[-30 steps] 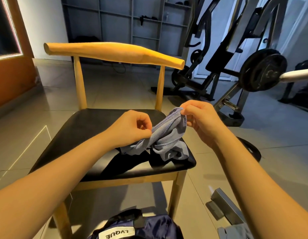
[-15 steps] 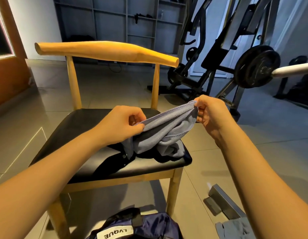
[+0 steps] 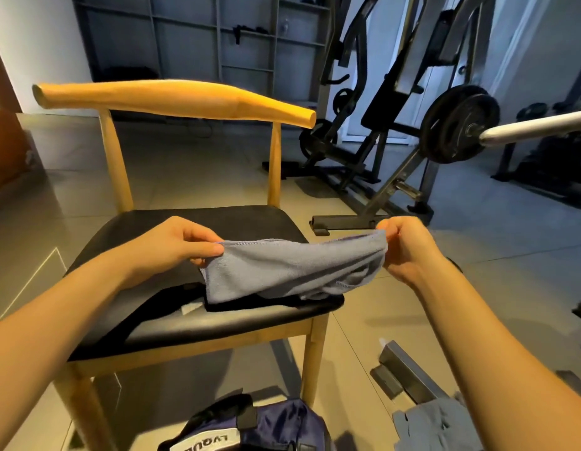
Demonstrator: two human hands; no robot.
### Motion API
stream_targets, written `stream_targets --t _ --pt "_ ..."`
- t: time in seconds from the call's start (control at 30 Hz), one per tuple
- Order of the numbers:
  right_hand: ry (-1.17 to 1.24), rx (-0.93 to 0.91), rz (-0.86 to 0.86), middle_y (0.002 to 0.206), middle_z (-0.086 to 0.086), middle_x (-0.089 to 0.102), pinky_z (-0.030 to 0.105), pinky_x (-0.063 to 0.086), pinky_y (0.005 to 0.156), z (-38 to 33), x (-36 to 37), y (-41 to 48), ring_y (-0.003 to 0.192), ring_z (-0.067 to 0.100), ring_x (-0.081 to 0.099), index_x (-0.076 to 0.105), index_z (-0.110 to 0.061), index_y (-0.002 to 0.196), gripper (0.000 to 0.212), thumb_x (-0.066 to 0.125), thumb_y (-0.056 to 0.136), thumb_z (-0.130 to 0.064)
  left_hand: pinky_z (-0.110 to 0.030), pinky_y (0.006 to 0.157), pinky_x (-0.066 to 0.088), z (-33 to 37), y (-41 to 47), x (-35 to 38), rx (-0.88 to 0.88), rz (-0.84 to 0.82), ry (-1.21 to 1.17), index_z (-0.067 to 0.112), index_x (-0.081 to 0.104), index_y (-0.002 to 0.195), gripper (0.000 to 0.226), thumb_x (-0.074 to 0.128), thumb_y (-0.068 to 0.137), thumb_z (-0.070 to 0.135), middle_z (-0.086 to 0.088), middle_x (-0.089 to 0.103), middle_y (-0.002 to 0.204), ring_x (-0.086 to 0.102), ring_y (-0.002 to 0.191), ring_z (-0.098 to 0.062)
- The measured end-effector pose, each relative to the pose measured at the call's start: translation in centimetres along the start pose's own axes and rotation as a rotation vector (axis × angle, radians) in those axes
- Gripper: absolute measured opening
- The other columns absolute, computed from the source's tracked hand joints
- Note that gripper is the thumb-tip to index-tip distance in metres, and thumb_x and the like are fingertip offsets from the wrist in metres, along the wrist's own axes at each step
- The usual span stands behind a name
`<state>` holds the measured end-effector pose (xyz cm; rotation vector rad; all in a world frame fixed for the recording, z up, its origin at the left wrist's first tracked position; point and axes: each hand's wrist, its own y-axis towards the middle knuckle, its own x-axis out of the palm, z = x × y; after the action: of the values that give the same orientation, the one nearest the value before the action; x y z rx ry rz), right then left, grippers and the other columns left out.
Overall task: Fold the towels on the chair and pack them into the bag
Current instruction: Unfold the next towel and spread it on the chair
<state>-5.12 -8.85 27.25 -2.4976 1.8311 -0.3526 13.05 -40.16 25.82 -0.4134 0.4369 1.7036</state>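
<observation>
Pinching grey towel [image 3: 292, 268] by top hem: left grip [image 3: 172, 245] mid-frame, right grip [image 3: 409, 249] centre-right; long axis level, bulk seemingly bunched on chair [image 3: 172, 99].

Chair [image 3: 237, 322] — dark towel [image 3: 250, 304], perhaps
</observation>
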Motion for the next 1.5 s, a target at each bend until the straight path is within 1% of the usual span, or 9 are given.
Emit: stream_targets --t 0.13,0.23,0.4,0.6,0.7,0.83,0.97,1.13,1.5 --pt "-0.260 0.038 -0.111 0.063 0.010 0.044 0.031 0.035 0.057 2.2 0.6 -1.3 0.060 0.022 0.042 0.049 -0.007 0.063 0.009 0.045 0.060 0.000 -0.021 0.089 0.053 0.9 1.7 2.9 0.157 0.063 0.086 0.022 0.082 0.094 0.013 0.072 0.093 0.014 0.007 0.076 0.101 0.069 0.101 -0.008" --pt "-0.466 0.027 -0.117 0.062 0.011 0.045 0.028 0.034 0.057 3.6 0.3 -1.2 0.059 0.022 0.043 0.049 -0.008 0.060 0.029 0.035 0.080 0.008 -0.012 0.092 0.046 1.2 2.6 6.6 0.260 -0.023 0.297 0.034 0.078 0.091 0.013 0.071 0.094 0.024 0.022 0.067 0.122 0.058 0.115 0.003" --pt "-0.605 0.091 -0.042 0.053 0.005 0.047 0.025 0.034 0.053 4.0 -0.1 -0.9 0.049 0.016 0.045 0.045 -0.010 0.063 0.028 0.044 0.088 0.002 -0.036 0.077 0.049 -0.1 3.3 9.3 0.288 -0.024 0.564 0.033 0.067 0.086 0.020 0.054 0.099 0.040 0.015 0.063 0.080 0.057 0.082 -0.008" --pt "-0.777 -0.328 -0.076 0.077 0.013 0.064 0.035 0.052 0.067 4.2 3.1 -1.4 0.073 0.020 0.062 0.062 -0.006 0.085 0.043 0.065 0.093 -0.048 -0.029 0.072 0.053 0.3 2.3 8.0 0.305 0.084 0.505 0.037 0.072 0.087 0.008 0.068 0.094 0.037 0.016 0.069 0.080 0.064 0.080 -0.007" --pt "-1.001 -0.422 -0.121 0.090 0.006 0.073 0.040 0.061 0.074 4.2 4.6 -0.3 0.080 0.019 0.069 0.074 -0.014 0.099 0.045 0.074 0.083 -0.056 -0.028 0.089 0.051 -0.2 2.2 7.3 0.363 0.165 0.497 0.031 0.075 0.092 0.003 0.072 0.092 0.031 0.020 0.069 0.105 0.060 0.102 -0.001" --pt "-1.075 -0.419 -0.190 0.077 0.001 0.071 0.038 0.061 0.070 4.9 5.3 0.4 0.073 0.018 0.067 0.080 -0.015 0.088 0.022 0.073 0.092 -0.035 -0.029 0.111 0.028 -0.6 3.1 6.9 0.252 0.088 0.459 0.032 0.071 0.091 0.007 0.068 0.096 0.028 0.020 0.044 0.149 0.035 0.134 0.003" --pt "-1.038 -0.384 -0.086 0.095 0.006 0.073 0.043 0.061 0.082 5.1 5.2 1.7 0.088 0.022 0.068 0.075 -0.017 0.101 0.015 0.072 0.092 -0.028 -0.039 0.122 0.024 -1.0 3.9 7.6 0.146 -0.001 0.362 0.034 0.063 0.087 0.015 0.057 0.101 0.032 0.017 0.049 0.150 0.043 0.138 -0.007" --pt "-0.914 -0.266 -0.196 0.102 0.004 0.071 0.030 0.054 0.075 5.2 5.3 2.2 0.093 0.018 0.066 0.076 -0.011 0.109 0.027 0.075 0.091 -0.030 -0.050 0.089 0.052 -0.6 3.7 7.8 0.129 0.035 0.295 0.036 0.060 0.090 0.020 0.048 0.094 0.051 0.014 0.071 0.103 0.064 0.099 -0.012" --pt "-0.822 -0.205 -0.259 0.083 0.011 0.073 0.030 0.056 0.070 4.3 5.6 2.3 0.076 0.018 0.065 0.076 -0.006 0.084 0.011 0.068 0.091 -0.006 -0.017 0.063 0.040 -0.5 2.2 7.3 0.164 0.027 0.442 0.033 0.060 0.084 0.019 0.056 0.102 0.033 0.017 0.063 0.080 0.055 0.074 -0.002"
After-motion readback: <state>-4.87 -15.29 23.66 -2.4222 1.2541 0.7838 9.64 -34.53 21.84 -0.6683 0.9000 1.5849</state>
